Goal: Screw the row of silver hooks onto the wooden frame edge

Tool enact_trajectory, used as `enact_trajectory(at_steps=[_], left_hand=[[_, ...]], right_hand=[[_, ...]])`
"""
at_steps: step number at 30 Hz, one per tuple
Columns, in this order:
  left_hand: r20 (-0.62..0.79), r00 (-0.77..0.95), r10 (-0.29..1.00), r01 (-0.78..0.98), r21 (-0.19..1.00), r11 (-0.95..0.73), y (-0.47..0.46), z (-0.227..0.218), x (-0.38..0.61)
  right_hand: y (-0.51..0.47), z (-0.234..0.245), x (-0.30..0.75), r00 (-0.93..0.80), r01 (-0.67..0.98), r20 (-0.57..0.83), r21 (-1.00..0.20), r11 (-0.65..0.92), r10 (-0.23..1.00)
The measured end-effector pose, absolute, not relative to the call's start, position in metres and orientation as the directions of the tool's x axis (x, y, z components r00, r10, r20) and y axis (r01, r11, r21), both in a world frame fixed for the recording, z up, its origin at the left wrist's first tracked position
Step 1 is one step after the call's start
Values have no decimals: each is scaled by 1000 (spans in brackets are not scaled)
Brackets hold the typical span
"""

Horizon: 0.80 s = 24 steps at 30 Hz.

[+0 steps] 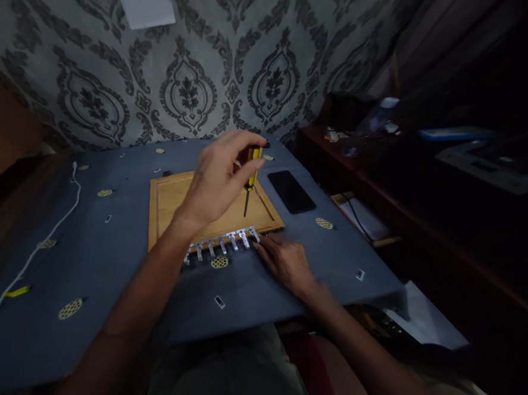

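My left hand [218, 180] is closed around the yellow and black handle of a screwdriver [253, 170]. Its shaft points down over the wooden board [174, 198], near the board's right side; whether the tip touches anything I cannot tell. Along the board's near edge runs a shiny metal hook rail [222, 242] with several hooks hanging toward me. My forearm hides the rail's left end. My right hand [287, 261] rests low on the table, its thumb and fingers closed at the right end of the rail, by the board's corner.
A black phone [292, 191] lies right of the board on the blue patterned tablecloth [120, 272]. A white cable [49, 241] runs down the left side. To the right stands a dark red cabinet [380, 198] with a plastic bottle [380, 118]. Patterned wallpaper rises behind.
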<state>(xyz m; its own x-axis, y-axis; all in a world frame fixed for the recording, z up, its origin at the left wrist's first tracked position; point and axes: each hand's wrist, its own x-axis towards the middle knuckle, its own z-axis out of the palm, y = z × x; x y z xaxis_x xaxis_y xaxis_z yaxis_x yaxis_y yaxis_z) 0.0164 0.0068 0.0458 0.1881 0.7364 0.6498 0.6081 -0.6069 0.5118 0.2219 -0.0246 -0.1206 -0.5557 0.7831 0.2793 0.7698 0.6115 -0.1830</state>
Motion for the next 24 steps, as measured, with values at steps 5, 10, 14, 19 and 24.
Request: enact_trajectory(at_steps=[5, 10, 14, 19, 24], left_hand=[[540, 346, 767, 635, 467, -615, -1, 38, 33], [479, 416, 773, 635, 456, -624, 5, 31, 33], [450, 439, 778, 648, 442, -621, 9, 26, 32], [449, 449, 773, 640, 442, -629, 10, 23, 30], [436, 446, 782, 643, 451, -618, 11, 20, 32]], right_hand=[[-24, -119, 222, -549, 779, 257, -185, 598, 795], [-24, -120, 221, -548, 783, 258, -179, 596, 796], [-24, -122, 221, -544, 785, 255, -183, 592, 800], [-24, -123, 221, -542, 791, 242, -178, 586, 805], [-24, -125, 222, -543, 779, 272, -188, 598, 794]])
